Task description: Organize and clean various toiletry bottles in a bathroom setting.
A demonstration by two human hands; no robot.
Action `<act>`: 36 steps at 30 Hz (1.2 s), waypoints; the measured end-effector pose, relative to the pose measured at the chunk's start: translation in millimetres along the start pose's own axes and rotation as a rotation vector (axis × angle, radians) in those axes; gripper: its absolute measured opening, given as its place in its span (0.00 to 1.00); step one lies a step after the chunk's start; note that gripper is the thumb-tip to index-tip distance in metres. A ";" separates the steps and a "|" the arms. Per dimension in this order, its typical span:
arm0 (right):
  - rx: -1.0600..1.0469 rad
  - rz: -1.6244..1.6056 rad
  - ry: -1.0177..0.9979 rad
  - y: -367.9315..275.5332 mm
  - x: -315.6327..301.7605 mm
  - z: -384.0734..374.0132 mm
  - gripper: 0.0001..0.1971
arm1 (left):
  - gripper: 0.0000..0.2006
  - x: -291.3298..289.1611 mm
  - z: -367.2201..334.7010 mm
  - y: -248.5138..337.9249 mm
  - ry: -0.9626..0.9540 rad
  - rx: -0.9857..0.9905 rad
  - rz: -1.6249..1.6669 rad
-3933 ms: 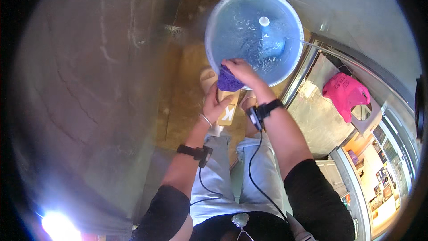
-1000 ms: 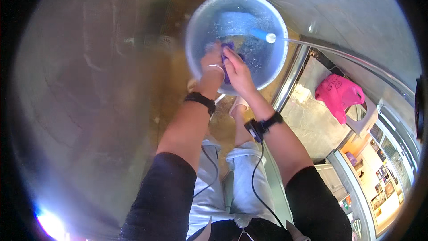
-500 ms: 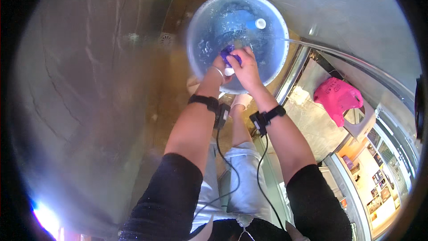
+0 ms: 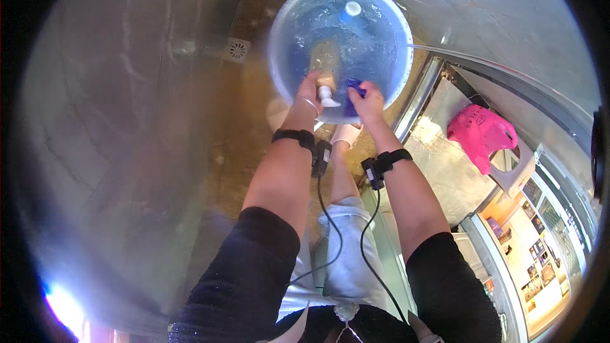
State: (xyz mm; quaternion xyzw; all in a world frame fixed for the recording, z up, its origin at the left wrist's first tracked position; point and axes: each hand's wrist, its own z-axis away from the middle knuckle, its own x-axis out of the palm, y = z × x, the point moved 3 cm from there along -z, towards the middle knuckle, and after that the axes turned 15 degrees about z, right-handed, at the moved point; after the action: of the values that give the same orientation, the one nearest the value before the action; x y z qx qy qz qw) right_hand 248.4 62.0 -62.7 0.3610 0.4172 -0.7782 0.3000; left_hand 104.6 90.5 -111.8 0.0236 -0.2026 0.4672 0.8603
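A round tub (image 4: 277, 76) of bluish water stands in front of me. Over its near part my left hand (image 4: 309, 86) is closed around the neck of a pump bottle (image 4: 325, 57), clear to beige in the body. The white pump head (image 4: 327, 96) points toward me. Just to the right, my right hand (image 4: 370, 103) grips a purple cloth (image 4: 351, 98) that hangs down near the tub's near rim; its exact kind is hard to tell. Another bottle, blue with a white cap (image 4: 351, 9), floats at the far side of the water.
A floor drain (image 4: 237, 49) lies left of the tub on the brown wet floor. A metal door track (image 4: 419, 98) runs along the right. Beyond it, a pink plastic bag (image 4: 481, 134) rests on a pale stool (image 4: 516, 174). Cables hang from black wrist straps.
My hands have moved apart, the right one taking the purple cloth off to the right. The pump bottle now shows fully. The capped bottle has drifted farther away and left.
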 end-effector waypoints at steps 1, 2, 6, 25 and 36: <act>-0.033 0.136 0.157 12.1 -6.4 -5.4 0.16 | 0.15 6.5 0.2 0.0 -0.028 -0.001 -0.019; -0.059 0.275 0.307 20.8 -10.1 -7.8 0.16 | 0.15 11.9 2.1 -1.0 -0.049 -0.006 -0.038; 0.229 -0.585 -0.038 -14.9 -22.0 -2.9 0.13 | 0.19 21.5 20.1 14.0 -0.252 -0.240 0.010; -0.611 0.860 -0.276 -30.3 -42.4 35.3 0.15 | 0.26 34.4 157.2 2.7 -0.568 -0.356 0.280; -0.559 0.653 -0.375 -20.6 -32.7 -1.1 0.19 | 0.21 14.5 242.7 -19.2 -0.510 -0.173 0.473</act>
State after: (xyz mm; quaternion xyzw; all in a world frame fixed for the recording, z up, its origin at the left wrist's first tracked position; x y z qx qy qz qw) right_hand 251.3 78.1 -27.7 0.2318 0.4141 -0.5526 0.6851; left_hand 48.0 35.4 118.9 0.0192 -0.4495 0.6137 0.6488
